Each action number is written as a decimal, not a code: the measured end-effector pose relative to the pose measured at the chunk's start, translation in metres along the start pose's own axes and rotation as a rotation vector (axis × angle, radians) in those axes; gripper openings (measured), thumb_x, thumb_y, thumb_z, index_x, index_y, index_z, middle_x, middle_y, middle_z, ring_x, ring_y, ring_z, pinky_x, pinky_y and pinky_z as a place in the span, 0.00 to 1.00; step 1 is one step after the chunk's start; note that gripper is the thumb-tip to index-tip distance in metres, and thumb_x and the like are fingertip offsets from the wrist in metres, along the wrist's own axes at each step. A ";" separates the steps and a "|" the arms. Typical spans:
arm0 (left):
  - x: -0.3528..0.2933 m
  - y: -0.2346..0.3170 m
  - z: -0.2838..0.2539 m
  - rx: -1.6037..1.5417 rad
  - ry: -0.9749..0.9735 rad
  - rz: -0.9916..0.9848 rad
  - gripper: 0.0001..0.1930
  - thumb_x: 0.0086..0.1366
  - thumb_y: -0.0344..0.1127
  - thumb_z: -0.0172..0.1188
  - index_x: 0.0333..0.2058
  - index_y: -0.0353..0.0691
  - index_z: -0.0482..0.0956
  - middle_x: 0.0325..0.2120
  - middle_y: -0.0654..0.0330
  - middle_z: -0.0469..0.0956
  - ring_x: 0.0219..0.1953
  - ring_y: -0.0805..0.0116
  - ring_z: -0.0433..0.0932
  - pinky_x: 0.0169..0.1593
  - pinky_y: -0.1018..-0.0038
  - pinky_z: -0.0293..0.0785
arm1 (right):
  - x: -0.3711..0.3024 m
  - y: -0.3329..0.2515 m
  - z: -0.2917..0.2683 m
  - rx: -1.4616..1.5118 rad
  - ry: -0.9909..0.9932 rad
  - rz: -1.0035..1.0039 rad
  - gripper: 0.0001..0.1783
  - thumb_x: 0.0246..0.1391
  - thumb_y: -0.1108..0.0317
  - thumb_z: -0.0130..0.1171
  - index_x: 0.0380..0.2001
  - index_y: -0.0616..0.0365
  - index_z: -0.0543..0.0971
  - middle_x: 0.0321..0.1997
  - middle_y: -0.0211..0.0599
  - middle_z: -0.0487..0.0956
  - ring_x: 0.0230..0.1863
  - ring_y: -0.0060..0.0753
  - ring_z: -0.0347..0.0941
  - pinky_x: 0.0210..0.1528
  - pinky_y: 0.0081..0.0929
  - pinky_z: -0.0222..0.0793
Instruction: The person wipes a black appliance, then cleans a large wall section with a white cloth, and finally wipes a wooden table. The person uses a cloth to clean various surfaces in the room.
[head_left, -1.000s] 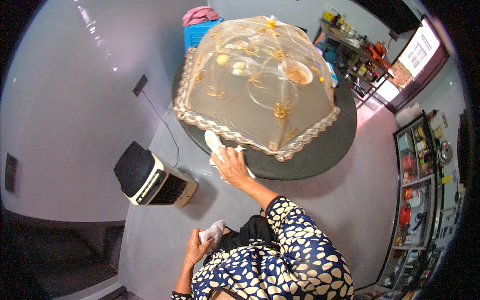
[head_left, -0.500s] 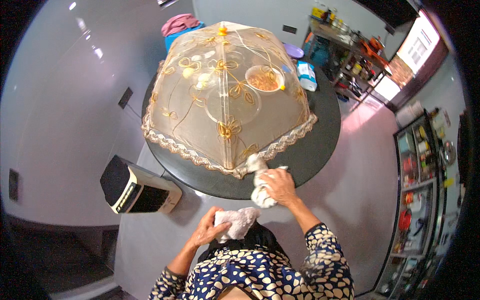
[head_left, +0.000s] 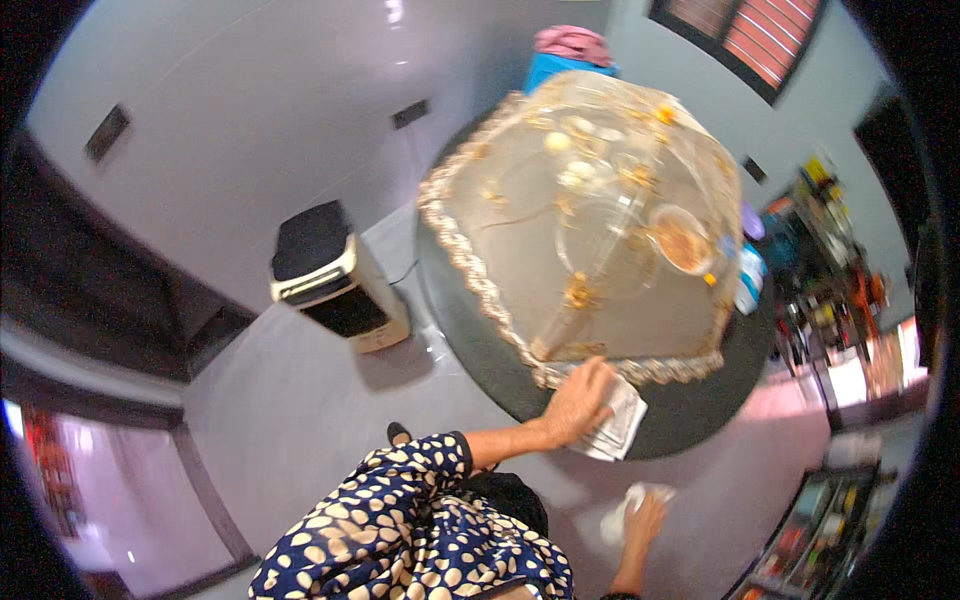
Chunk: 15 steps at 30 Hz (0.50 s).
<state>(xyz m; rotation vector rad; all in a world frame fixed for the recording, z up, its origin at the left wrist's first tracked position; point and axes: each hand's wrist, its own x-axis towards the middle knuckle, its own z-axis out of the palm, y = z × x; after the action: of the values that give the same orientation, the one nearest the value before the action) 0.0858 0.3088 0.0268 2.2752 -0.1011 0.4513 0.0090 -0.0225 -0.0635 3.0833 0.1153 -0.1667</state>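
Note:
My left hand (head_left: 575, 408) is at the near edge of a round dark table (head_left: 690, 420), closed on a folded white cloth (head_left: 617, 425) lying against the tabletop. Its fingers reach the lace trim of a sheer mesh food cover (head_left: 510, 235); whether they grip the trim I cannot tell. Lower and to the right, away from the table, my right hand (head_left: 647, 520) is closed round a second white cloth (head_left: 622, 512), blurred by motion. Under the cover show a bowl of brownish food (head_left: 683, 240), a round clear dish and several pale round items (head_left: 578, 175).
A black and white floor-standing appliance (head_left: 345, 280) stands left of the table. Behind the table is a blue container (head_left: 560, 68) with pink cloth on top. A blue and white packet (head_left: 749, 280) lies at the table's right. Shelving (head_left: 825, 530) lines the right side.
The view has turned left. My left hand has moved from beside my body up to the table edge with its cloth. My right hand has drawn its cloth back from the table.

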 end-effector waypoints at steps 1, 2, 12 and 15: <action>-0.004 0.007 -0.014 0.030 0.067 0.059 0.29 0.50 0.38 0.62 0.49 0.36 0.60 0.47 0.45 0.64 0.48 0.50 0.64 0.50 0.64 0.64 | -0.013 -0.013 -0.008 0.033 -0.213 0.070 0.28 0.41 0.56 0.60 0.46 0.57 0.69 0.44 0.49 0.70 0.48 0.51 0.63 0.48 0.47 0.61; -0.012 0.009 -0.023 0.066 0.133 0.128 0.28 0.50 0.38 0.61 0.48 0.36 0.61 0.46 0.46 0.64 0.48 0.50 0.64 0.49 0.64 0.65 | -0.018 -0.034 -0.021 0.009 -0.348 0.061 0.30 0.39 0.55 0.60 0.46 0.58 0.68 0.44 0.51 0.70 0.49 0.52 0.63 0.50 0.46 0.59; -0.154 -0.109 -0.105 -0.464 -0.260 -0.367 0.37 0.51 0.51 0.63 0.54 0.40 0.59 0.45 0.49 0.64 0.50 0.56 0.64 0.50 0.67 0.66 | 0.007 -0.288 -0.094 1.023 -0.549 -0.626 0.37 0.33 0.67 0.51 0.54 0.62 0.59 0.52 0.49 0.59 0.55 0.48 0.54 0.60 0.38 0.46; -0.164 -0.125 -0.179 -0.665 -0.219 -0.523 0.35 0.52 0.52 0.62 0.53 0.38 0.61 0.45 0.52 0.66 0.48 0.61 0.65 0.49 0.69 0.66 | 0.008 -0.363 -0.115 1.064 -0.498 -0.825 0.39 0.30 0.69 0.50 0.53 0.65 0.59 0.52 0.50 0.59 0.56 0.47 0.54 0.60 0.37 0.47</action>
<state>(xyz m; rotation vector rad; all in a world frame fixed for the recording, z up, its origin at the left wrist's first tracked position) -0.0920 0.5128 -0.0080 1.5984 0.2055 -0.1062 0.0013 0.3458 0.0330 3.4782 1.7577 -1.3958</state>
